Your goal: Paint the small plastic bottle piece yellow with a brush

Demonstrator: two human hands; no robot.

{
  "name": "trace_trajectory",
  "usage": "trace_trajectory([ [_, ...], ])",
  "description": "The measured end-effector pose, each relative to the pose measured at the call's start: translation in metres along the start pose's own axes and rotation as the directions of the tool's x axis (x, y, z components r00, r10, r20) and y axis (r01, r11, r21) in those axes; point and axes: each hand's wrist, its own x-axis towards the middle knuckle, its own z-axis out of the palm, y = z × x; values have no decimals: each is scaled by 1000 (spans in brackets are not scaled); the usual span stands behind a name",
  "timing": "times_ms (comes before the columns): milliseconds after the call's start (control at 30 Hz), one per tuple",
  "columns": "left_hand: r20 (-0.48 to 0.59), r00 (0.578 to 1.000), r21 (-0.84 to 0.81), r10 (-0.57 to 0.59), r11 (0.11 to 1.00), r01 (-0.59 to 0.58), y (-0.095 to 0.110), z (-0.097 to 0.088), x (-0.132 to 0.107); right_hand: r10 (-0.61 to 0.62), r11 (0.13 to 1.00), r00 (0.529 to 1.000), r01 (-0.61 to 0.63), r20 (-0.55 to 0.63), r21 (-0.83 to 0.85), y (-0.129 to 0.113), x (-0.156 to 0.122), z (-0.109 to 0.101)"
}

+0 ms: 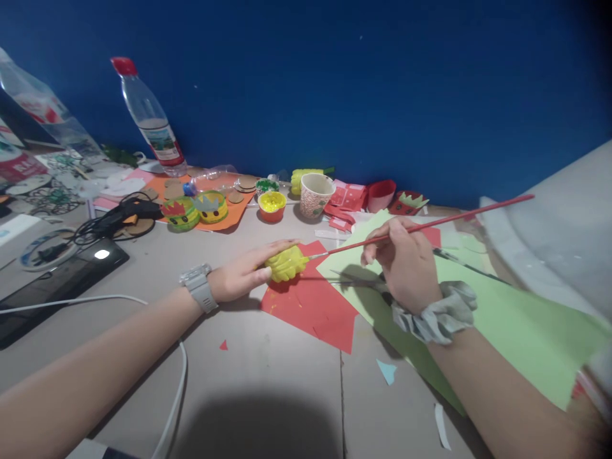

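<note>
My left hand [243,273] is closed around a yellow-painted, ridged piece [285,264], perhaps a cut plastic bottle, steadying it over a sheet of red paper [313,312]. Between the fingers of my right hand [406,264] is a long red-handled paintbrush [354,245]. Its tip touches the right end of the yellow piece. Beyond them stands a small orange cup of yellow paint [272,206], beside a patterned paper cup [316,195]. A pair of scissors [366,282] lies partly hidden under my right hand.
Light green paper [507,319] spreads across the right side. Two decorated yellow-green rings [184,214] rest on orange paper. An upright bottle [155,127] leans before the blue wall. Black cables [124,207], a white cord [184,370] and a dark device [62,290] lie left.
</note>
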Motion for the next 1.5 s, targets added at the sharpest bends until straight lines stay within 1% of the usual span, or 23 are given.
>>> trace_trajectory([
  [100, 2, 1000, 11, -5, 1000, 5, -1, 0, -1, 0, 1000, 1000, 0, -7, 17, 1, 2, -3],
  [233, 10, 1000, 17, -15, 1000, 15, -1, -1, 0, 35, 999, 999, -36, 15, 15, 4, 1, -4],
  [367, 25, 1000, 10, -9, 1000, 9, 1, -2, 1, 48, 999, 999, -48, -12, 17, 10, 4, -9],
  [467, 31, 999, 1, 19, 1000, -19, 3, -2, 2, 59, 997, 997, -57, -39, 51, 11, 7, -12],
  [533, 38, 997, 1, 60, 998, -60, 2, -1, 2, 76, 993, 996, -71, -51, 91, 11, 8, -11],
  [600, 47, 993, 3, 108, 994, -108, 1, -1, 1, 104, 986, 993, -96, -54, 136, 9, 7, -9],
  [667, 49, 990, 8, 131, 991, -131, 0, -1, 0, 143, 975, 989, -134, -42, 178, 8, 6, -6],
  [800, 41, 996, 7, 75, 997, -76, -3, -1, -3, 213, 949, 977, -207, 0, 238, 7, 4, -6],
  [867, 25, 997, -41, 73, 997, -72, -2, 0, -4, 231, 939, 973, -226, 10, 261, 7, 5, -7],
  [967, -49, 996, -172, 69, 982, -76, 3, 4, -6, 245, 927, 969, -239, 17, 289, 7, 5, -10],
  [1067, -113, 994, -320, -11, 947, -26, 9, 5, -10, 248, 917, 969, -242, 21, 316, 7, 5, -9],
  [1100, -126, 992, -331, -23, 943, -20, 12, 4, -11, 250, 914, 968, -243, 20, 325, 8, 5, -9],
  [1133, -136, 991, -316, -21, 948, -23, 15, 2, -12, 253, 910, 967, -244, 18, 334, 8, 5, -9],
  [1167, -151, 988, -255, 11, 966, -50, 19, -1, -12, 256, 907, 966, -247, 17, 342, 8, 5, -9],
  [1200, -142, 989, -136, 46, 989, -65, 23, -3, -11, 260, 903, 966, -248, 14, 350, 8, 5, -9],
  [1233, -112, 990, -25, 88, 996, -91, 27, -5, -9, 263, 900, 965, -250, 13, 357, 8, 5, -9],
  [1300, 33, 987, 165, 156, 973, -159, 36, -6, -4, 270, 894, 963, -257, 16, 367, 7, 6, -11],
  [1333, 118, 984, 263, 134, 951, -161, 40, -4, -1, 275, 890, 961, -265, 24, 370, 7, 6, -12],
  [1367, 173, 981, 337, 94, 930, -148, 44, -1, 2, 284, 886, 958, -278, 40, 370, 6, 6, -12],
  [1400, 212, 976, 387, 44, 913, -125, 46, 3, 5, 294, 882, 954, -297, 64, 367, 5, 6, -13],
  [1500, 275, 961, 449, -18, 887, -112, 48, 14, 10, 330, 867, 931, -364, 155, 340, 3, 4, -12],
])
